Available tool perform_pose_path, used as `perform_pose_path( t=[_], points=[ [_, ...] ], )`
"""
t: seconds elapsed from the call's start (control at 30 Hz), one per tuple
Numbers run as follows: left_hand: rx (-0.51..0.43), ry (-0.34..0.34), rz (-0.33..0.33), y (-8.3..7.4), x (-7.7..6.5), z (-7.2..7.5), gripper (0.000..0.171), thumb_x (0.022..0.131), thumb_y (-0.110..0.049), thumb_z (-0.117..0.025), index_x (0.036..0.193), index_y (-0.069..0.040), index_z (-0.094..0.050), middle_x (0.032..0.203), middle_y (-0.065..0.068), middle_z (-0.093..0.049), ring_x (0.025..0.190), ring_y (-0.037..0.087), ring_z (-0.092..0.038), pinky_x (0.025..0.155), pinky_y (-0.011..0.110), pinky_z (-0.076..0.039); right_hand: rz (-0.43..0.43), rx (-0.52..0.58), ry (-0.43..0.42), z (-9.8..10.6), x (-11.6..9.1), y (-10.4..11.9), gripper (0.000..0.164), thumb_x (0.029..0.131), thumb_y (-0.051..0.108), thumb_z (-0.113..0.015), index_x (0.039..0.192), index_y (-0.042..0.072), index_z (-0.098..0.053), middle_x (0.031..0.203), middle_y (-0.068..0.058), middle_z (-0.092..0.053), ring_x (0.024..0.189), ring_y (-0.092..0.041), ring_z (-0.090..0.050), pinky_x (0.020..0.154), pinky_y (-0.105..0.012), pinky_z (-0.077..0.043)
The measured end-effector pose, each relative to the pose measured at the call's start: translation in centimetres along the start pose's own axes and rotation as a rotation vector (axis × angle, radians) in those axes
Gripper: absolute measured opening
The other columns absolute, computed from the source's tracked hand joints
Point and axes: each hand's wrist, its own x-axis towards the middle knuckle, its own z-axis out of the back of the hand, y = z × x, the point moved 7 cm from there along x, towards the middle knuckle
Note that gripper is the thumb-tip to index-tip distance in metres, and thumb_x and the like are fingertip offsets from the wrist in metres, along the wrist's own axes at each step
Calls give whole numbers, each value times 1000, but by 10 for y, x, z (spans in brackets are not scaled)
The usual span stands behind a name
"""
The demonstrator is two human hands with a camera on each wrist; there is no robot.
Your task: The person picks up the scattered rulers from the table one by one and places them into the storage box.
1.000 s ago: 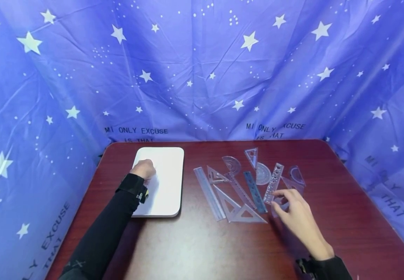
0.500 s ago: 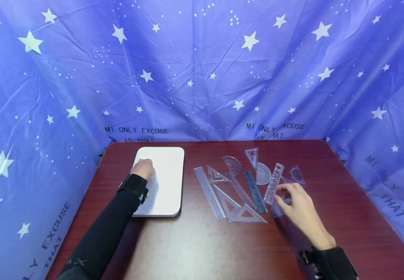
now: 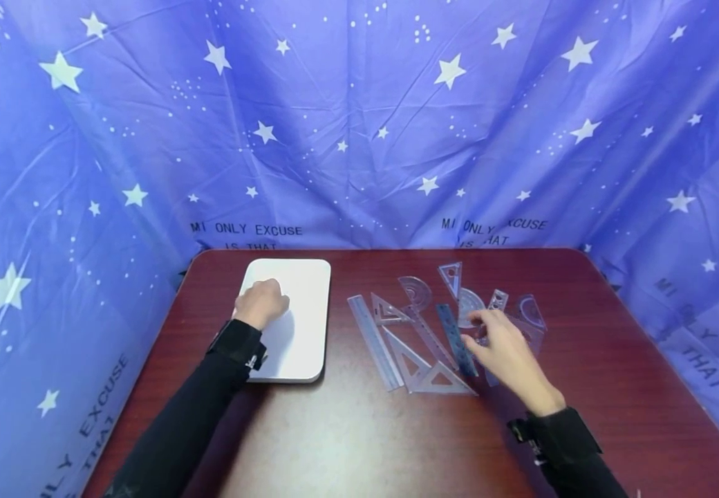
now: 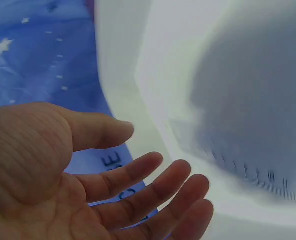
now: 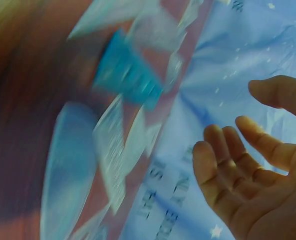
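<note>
Before me hangs a creased blue cloth, also on my left and right, printed with white stars and dark lettering. Below it I see a reddish-brown tabletop, its far corners rounded, with a pale glare.

Clear holed ruler: mostly hidden behind right hand.
Blue ruler: smeared in right wrist view.
White board: cut off in left wrist view.
Graduation marks: blurred.

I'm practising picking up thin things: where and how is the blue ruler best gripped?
Probably mid-length, pinching both long edges across its width. I'd bring the right hand from above and the right, since the blue ruler lies flat, long and narrow.
</note>
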Motion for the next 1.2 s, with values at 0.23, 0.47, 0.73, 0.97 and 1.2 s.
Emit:
perform_pose_path(
  t=[0.23,0.47,0.73,0.97,1.2],
  points=[
    [-72,-121,-63,-34,-37,1,36,104,-31,-55,121,-2,-68,120,23,-71,108,46,-69,82,69,-56,-67,15,133,-31,17,20,43,94,13,-79,131,-4,-66,123,-25,-71,105,-37,-69,93,-58,-58],
    [-187,-150,-91,-92,-107,18,47,106,-26,-59,145,0,-59,137,27,-63,130,48,-59,98,64,-56,-170,-47,242,-57,26,21,46,93,20,-76,131,-4,-65,119,-26,-68,110,-45,-69,95,-64,-57],
    [-212,-245,-187,-120,-140,13,51,106,-24,-63,150,1,-58,145,27,-62,133,48,-58,105,60,-55,-226,-165,241,-82,32,18,49,89,26,-82,120,-7,-65,110,-30,-67,102,-53,-68,80,-67,-59],
    [-316,-270,-216,-127,-157,5,49,106,-22,-63,149,1,-59,146,27,-61,136,47,-56,109,60,-52,-230,-185,226,-87,36,19,37,88,15,-76,111,-12,-67,109,-36,-69,100,-56,-68,80,-68,-60],
    [-371,-261,-206,-131,-162,-7,47,104,-20,-64,148,-2,-61,145,24,-61,136,44,-56,111,59,-52,-236,-160,214,-132,52,-39,27,82,23,-78,93,2,-65,98,-28,-72,88,-50,-71,72,-65,-59]
  ],
)
